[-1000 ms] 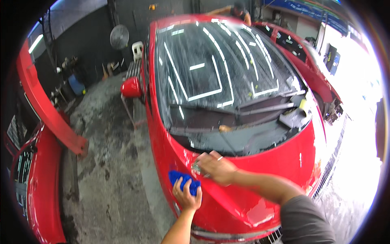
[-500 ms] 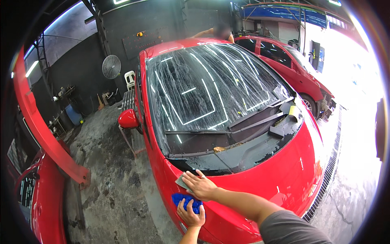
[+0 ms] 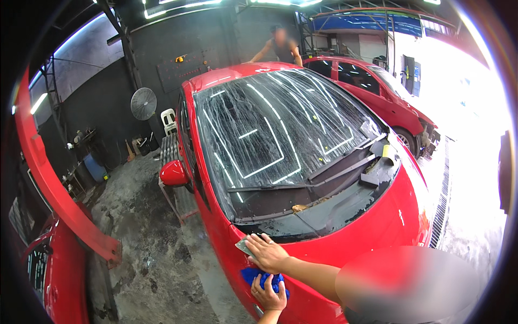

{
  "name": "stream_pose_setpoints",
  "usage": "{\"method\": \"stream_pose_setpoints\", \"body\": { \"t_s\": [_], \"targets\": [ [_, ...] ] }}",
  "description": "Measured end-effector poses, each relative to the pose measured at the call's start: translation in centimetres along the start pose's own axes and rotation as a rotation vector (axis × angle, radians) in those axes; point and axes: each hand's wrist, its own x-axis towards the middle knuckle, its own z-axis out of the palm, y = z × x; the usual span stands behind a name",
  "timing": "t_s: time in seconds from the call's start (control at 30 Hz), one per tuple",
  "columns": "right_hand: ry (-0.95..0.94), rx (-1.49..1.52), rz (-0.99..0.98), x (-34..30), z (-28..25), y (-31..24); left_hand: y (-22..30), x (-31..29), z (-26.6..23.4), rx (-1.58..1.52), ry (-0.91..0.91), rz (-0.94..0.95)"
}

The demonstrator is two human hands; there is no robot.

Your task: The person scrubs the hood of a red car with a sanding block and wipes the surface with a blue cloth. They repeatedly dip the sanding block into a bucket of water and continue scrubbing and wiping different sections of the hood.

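Note:
Both hands are on the front corner of a red car [image 3: 324, 251], near the base of its windshield. My right hand [image 3: 268, 254] lies flat, fingers extended, pressing a thin grey-green sheet of what looks like sandpaper [image 3: 242, 247] against the paint. Only the outer part of that sheet shows past the fingers. Just below it, my left hand [image 3: 268, 296] curls over a bunched blue cloth [image 3: 249, 275] resting on the red panel. The windshield [image 3: 280, 129] above is streaked with whitish runs.
Wiper arms [image 3: 267, 188], a dry leaf [image 3: 299, 208], a yellow roll [image 3: 388, 153] and a dark block [image 3: 369, 180] sit around the windshield base. A side mirror [image 3: 174, 173] juts out left. A person [image 3: 283, 51] stands behind the roof; a red post [image 3: 65, 194] rises at left.
My right hand has slid the sheet slightly toward the windshield corner. My left hand keeps its hold on the cloth. My view has shifted a little, and the person behind the roof shows more fully.

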Motion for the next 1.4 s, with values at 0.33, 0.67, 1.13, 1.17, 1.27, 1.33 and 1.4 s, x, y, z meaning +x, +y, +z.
{"method": "stream_pose_setpoints", "body": {
  "t_s": [0.33,0.67,1.13,1.17,1.27,1.33,1.4],
  "targets": [
    [-0.017,0.14,-0.084,-5.1,0.1,-0.3,-2.6,-0.2,-1.1,0.013,-0.012,0.023],
    [-0.114,0.178,-0.06,-4.3,0.8,-1.1,-3.2,-0.5,-1.2,0.01,-0.042,-0.001],
    [0.049,0.049,-0.008,8.4,0.8,-1.5,-2.4,0.3,-0.7,-0.004,-0.023,0.011],
    [0.024,0.076,-0.001,7.7,0.6,-1.7,-2.4,0.2,-0.7,-0.002,-0.019,0.017],
    [-0.075,0.147,-0.017,3.3,1.7,-2.6,-3.3,-0.1,-1.7,0.015,0.001,0.002],
    [-0.061,0.081,-0.025,3.4,1.5,-2.3,-3.2,-0.2,-1.4,0.011,-0.005,-0.005],
    [0.002,0.024,-0.01,6.8,1.1,-2.5,-3.0,-0.1,-1.2,-0.014,-0.01,-0.006]
  ]
}}
